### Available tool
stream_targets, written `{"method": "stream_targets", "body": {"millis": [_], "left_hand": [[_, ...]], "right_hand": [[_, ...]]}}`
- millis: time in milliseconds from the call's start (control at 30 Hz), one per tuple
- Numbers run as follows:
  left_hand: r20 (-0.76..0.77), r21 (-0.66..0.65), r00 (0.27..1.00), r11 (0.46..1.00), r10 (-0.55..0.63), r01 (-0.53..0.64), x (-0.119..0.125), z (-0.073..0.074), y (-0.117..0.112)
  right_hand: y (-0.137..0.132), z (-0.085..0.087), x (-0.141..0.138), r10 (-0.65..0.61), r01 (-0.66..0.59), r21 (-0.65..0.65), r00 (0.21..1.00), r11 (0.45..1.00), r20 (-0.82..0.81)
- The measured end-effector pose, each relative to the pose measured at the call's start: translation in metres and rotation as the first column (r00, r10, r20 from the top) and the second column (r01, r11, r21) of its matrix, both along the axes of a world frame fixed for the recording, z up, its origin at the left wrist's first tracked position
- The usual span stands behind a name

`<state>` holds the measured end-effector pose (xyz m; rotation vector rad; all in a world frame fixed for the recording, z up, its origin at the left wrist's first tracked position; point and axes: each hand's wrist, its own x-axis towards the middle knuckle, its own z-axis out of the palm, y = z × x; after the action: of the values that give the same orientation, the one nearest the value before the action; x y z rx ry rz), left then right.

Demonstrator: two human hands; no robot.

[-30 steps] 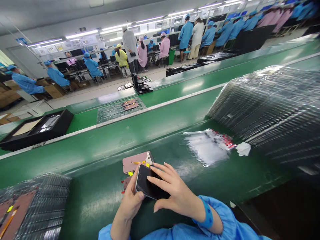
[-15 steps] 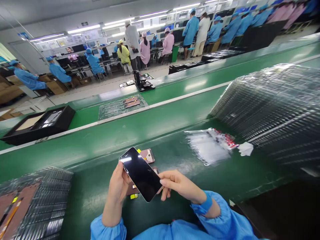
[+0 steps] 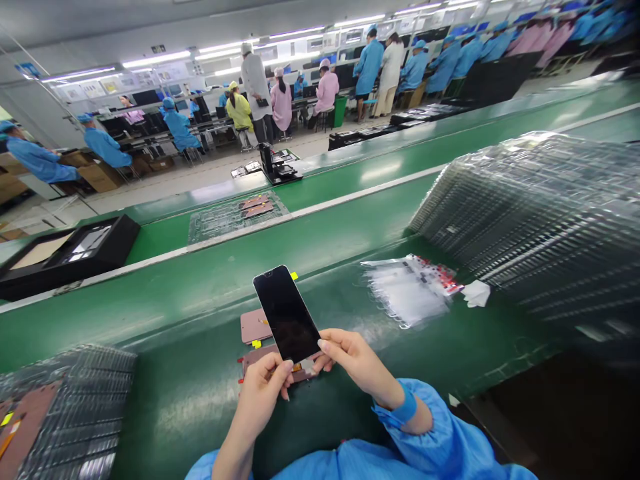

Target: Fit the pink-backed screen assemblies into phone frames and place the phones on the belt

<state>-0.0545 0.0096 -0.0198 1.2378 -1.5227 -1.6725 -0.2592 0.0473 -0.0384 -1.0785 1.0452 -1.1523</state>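
Both my hands hold a black phone screen panel point(image 3: 286, 312) upright over the green bench. My left hand point(image 3: 263, 393) pinches its lower left corner. My right hand point(image 3: 353, 363) pinches the lower right edge with the fingertips. Just under the panel lie two pinkish-brown phone back pieces point(image 3: 255, 327) with small yellow tabs. Blue sleeves cover both my forearms.
A pile of clear film sheets point(image 3: 407, 293) and a white scrap point(image 3: 476, 293) lie to the right. Tall stacks of clear trays point(image 3: 540, 213) stand far right; another tray stack point(image 3: 75, 407) sits lower left. A green conveyor point(image 3: 320, 193) carries a black box point(image 3: 65, 253). Several workers stand beyond.
The black panel was lifted off the bench, turned from a slant to upright, and my left hand shifted from its side to its bottom corner.
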Motion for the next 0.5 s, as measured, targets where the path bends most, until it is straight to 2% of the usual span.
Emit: {"method": "stream_targets", "body": {"millis": [167, 267, 333, 433, 500], "left_hand": [[-0.03, 0.006, 1.0, 1.0, 0.006, -0.006, 0.001, 0.004, 0.0], [-0.069, 0.024, 0.998, 1.0, -0.013, 0.014, 0.003, 0.002, 0.002], [-0.074, 0.033, 0.997, 0.999, -0.029, 0.031, 0.005, 0.001, 0.002], [-0.09, 0.097, 0.99, 0.988, -0.111, 0.119, 0.011, 0.003, -0.008], [-0.183, 0.141, 0.974, 0.977, -0.135, 0.162, 0.015, 0.01, -0.02]], "right_hand": [[-0.001, -0.002, 0.003, 0.002, -0.012, 0.07, 0.99, 0.997, 0.143], [-0.002, -0.001, 0.004, -0.02, 0.001, 0.103, 0.984, 0.995, 0.177], [-0.003, 0.0, 0.004, -0.037, 0.024, 0.103, 0.991, 0.994, 0.131], [-0.006, 0.002, 0.004, -0.049, 0.049, 0.065, 0.999, 0.997, 0.005], [-0.009, 0.002, 0.005, -0.037, 0.04, 0.056, 0.998, 0.998, -0.044]]}}
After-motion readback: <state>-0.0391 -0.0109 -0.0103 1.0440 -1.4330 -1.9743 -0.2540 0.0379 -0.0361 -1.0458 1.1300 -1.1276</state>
